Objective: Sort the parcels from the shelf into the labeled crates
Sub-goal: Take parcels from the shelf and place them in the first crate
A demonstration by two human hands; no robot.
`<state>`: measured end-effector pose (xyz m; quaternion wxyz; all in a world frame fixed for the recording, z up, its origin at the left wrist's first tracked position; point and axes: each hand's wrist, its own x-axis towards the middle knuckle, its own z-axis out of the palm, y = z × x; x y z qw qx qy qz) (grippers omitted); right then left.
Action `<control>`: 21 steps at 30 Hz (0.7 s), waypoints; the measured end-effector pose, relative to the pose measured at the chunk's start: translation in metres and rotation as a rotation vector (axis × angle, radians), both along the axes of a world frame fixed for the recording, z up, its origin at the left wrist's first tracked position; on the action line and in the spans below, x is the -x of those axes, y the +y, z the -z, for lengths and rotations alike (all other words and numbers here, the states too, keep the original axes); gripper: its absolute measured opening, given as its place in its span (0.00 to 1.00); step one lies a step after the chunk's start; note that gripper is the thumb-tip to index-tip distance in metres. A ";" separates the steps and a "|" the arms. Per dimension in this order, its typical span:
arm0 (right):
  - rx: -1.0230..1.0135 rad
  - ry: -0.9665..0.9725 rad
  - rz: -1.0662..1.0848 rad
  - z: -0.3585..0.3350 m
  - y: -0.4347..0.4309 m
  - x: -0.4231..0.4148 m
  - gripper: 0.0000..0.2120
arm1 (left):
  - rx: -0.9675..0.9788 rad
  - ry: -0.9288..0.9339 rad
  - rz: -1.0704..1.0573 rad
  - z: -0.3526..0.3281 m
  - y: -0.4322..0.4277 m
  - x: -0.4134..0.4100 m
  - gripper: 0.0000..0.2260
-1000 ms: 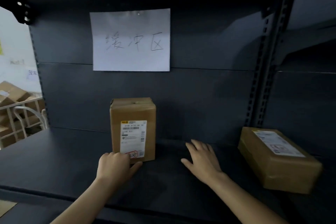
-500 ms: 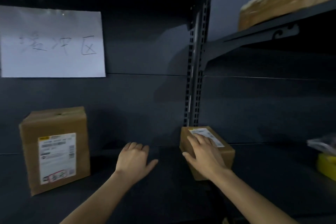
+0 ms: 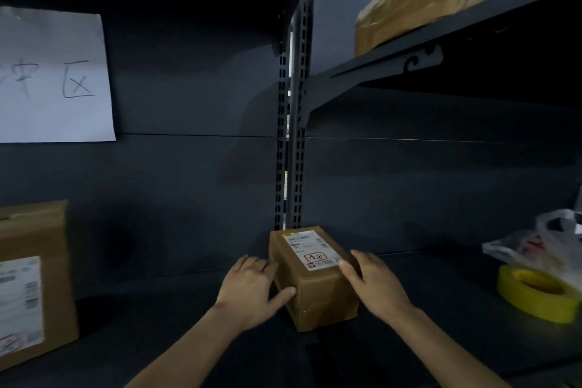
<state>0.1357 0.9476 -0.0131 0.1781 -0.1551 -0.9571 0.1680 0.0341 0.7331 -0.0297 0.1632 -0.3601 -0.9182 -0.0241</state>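
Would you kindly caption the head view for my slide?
Left hand and right hand flank a labelled parcel on the shelf.

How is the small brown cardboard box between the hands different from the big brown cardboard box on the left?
The small brown cardboard box lies flat, label facing up; the big brown cardboard box stands upright, label facing forward. The left hand and right hand touch the small one; nobody touches the big one. Both sit on the dark shelf.

We reach both bare forearms forward from the near edge, converging toward the middle. Our left hand (image 3: 248, 288) lies palm down, fingers spread slightly, thumb stretched out to the right. Our right hand (image 3: 373, 282) sits just right of it, palm down, fingers curled forward, thumb pointing left toward the other hand.
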 end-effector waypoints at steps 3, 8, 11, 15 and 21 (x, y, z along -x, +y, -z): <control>0.346 -0.010 -0.074 0.003 0.000 0.002 0.24 | -0.018 -0.102 0.027 0.003 0.003 0.000 0.32; 0.487 0.109 -0.126 0.006 -0.013 0.004 0.18 | -0.223 -0.409 0.100 0.004 -0.007 0.001 0.28; 0.519 0.161 -0.167 0.011 -0.032 0.006 0.17 | -0.469 -0.568 0.156 0.003 -0.020 -0.001 0.23; 0.517 0.258 -0.188 0.023 -0.075 0.012 0.17 | -0.769 -0.663 0.119 0.002 -0.044 -0.008 0.23; 0.609 0.365 -0.232 0.026 -0.133 0.027 0.15 | -0.960 -0.670 -0.007 0.005 -0.092 -0.013 0.23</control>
